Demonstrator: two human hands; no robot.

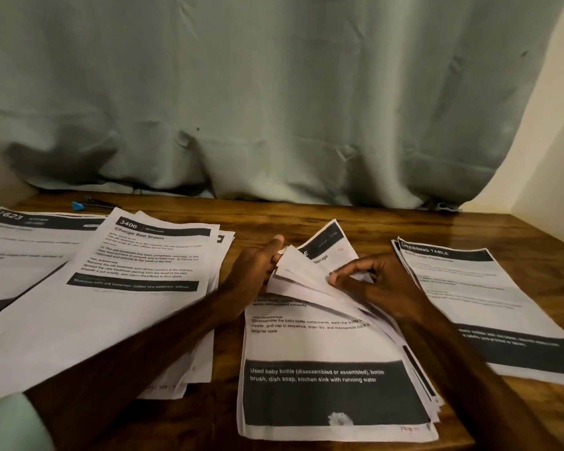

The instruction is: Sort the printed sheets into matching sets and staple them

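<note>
Left hand [258, 268] curls its fingers [275, 245] round the fanned-up far edges of the middle stack of white printed sheets with black bands [323, 346] on the brown wooden tabletop [306, 216], right hand [385, 284] pinching one leaf.

Printed sheets, four stacks: 1623 stack [20, 245] far left; 3406 stack [134, 307] left; baby-bottle stack [319, 346] centre, upper corners fanned up; Dressing Table stack [469, 301] right.
</note>
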